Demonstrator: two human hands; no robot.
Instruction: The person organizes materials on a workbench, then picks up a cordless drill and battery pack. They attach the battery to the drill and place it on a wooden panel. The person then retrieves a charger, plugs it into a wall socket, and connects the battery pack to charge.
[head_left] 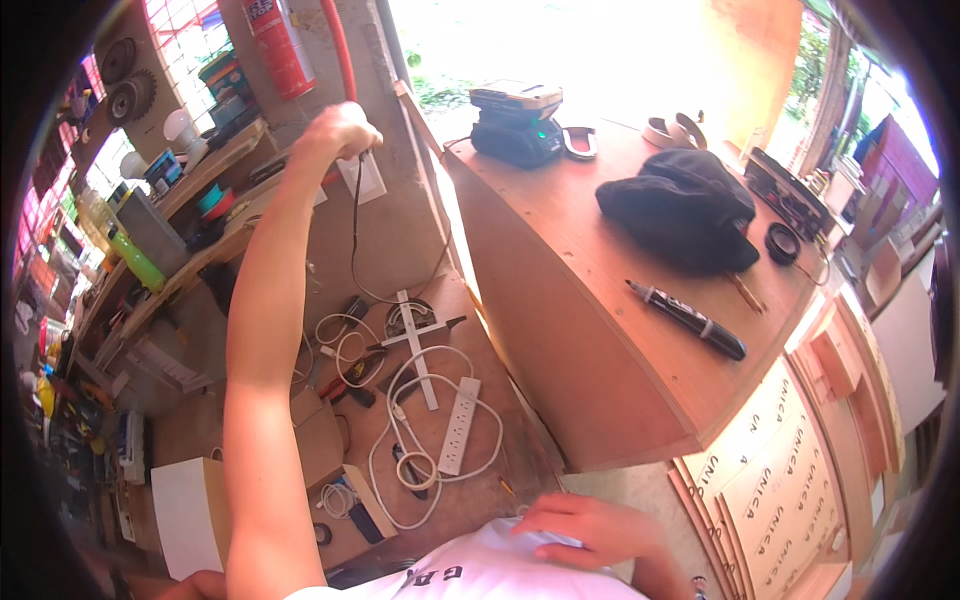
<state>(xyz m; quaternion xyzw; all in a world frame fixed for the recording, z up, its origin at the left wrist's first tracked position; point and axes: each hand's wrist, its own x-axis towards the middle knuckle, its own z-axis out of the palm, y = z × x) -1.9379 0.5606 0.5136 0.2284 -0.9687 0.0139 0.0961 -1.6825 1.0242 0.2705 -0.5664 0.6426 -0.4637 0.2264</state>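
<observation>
My left arm reaches far up to the wall, where my left hand [345,132] is closed beside a white wall outlet [369,180]. From under its fingers a black power cord [355,225] hangs down toward the lower bench; the cord's end is hidden in the grip. At the bottom, my right hand [590,528] lies loosely in front of my white shirt, fingers apart and holding nothing. On the lower bench are a white power strip [460,425], its coiled white cable [375,470] and a white cross-shaped piece [418,350].
A wooden box-like bench [560,300] on the right bears a charger with a battery [515,125], a black cap [685,210] and a black marker [690,320]. A red fire extinguisher [279,50] hangs near my left hand. Cluttered shelves [200,190] line the left; stacked boards [770,480] stand lower right.
</observation>
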